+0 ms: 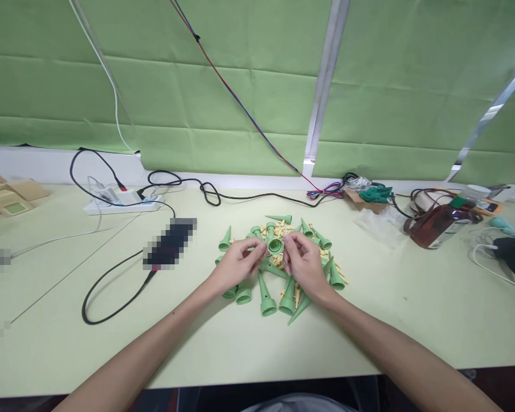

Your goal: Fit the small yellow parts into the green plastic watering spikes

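Between my two hands a green plastic cone [276,246] is held up, its round open end facing me. My left hand [241,260] pinches it from the left with thumb and forefinger. On the other side, the curled fingers of my right hand [305,264] close at its rim; whether a small part is also in them is hidden. Beneath and around the hands lies a loose pile of similar green cones [267,300], some with small side holes. Small yellow plastic pieces [280,230] are scattered among them.
A power strip [124,201] and black cables lie along the back left, near a blurred dark device [169,243]. At right are a brown bottle [444,223] lying tilted, a clear plastic bag [380,223] and a cardboard box [360,201] with green material. The table's front edge is close to me.
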`<state>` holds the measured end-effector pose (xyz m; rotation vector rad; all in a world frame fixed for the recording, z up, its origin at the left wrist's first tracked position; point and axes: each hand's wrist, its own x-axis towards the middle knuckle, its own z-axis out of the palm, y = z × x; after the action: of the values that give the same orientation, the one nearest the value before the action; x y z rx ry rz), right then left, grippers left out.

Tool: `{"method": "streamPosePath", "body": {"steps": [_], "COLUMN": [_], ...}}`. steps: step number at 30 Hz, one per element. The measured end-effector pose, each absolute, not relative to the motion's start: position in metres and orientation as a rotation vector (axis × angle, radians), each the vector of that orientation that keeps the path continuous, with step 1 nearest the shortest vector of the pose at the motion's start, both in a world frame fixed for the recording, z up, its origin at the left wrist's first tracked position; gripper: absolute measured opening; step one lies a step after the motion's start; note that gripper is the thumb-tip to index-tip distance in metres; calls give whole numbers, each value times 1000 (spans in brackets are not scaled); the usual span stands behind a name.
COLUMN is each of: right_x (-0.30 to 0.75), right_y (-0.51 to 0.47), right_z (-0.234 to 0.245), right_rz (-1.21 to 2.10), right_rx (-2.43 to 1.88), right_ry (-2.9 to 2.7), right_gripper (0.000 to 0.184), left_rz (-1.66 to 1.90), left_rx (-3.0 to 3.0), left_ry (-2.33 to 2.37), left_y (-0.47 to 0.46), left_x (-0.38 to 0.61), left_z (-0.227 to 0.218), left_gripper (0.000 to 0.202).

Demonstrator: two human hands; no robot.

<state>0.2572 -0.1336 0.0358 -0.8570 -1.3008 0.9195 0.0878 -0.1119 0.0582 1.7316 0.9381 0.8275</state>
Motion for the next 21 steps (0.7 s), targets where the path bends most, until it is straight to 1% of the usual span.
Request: {"method": "streamPosePath", "body": {"steps": [3, 5, 11, 16, 21], "right_x": [258, 258, 257, 258, 259], "right_y": [-134, -134, -135, -135, -134], "right_z": [36, 35, 33, 32, 32], "right_rz": [882, 861, 835, 827, 812], "right_rx": [-878, -882, -891, -906, -946], "right_ry": [-1343, -1385, -1454, -1472, -1483], "right_gripper": [29, 29, 26, 27, 29], "left_rz": [735, 709, 699, 707, 730], "left_rx": [1473, 1371, 1333, 1413, 1546], "left_ry": [850, 831, 785, 805, 851], "left_y": [-112, -113, -113, -112, -112], "left_x": [91, 92, 90, 88, 85], "left_z": [56, 55, 56, 55, 56], "left_gripper": [48, 50, 48, 41, 40]}}
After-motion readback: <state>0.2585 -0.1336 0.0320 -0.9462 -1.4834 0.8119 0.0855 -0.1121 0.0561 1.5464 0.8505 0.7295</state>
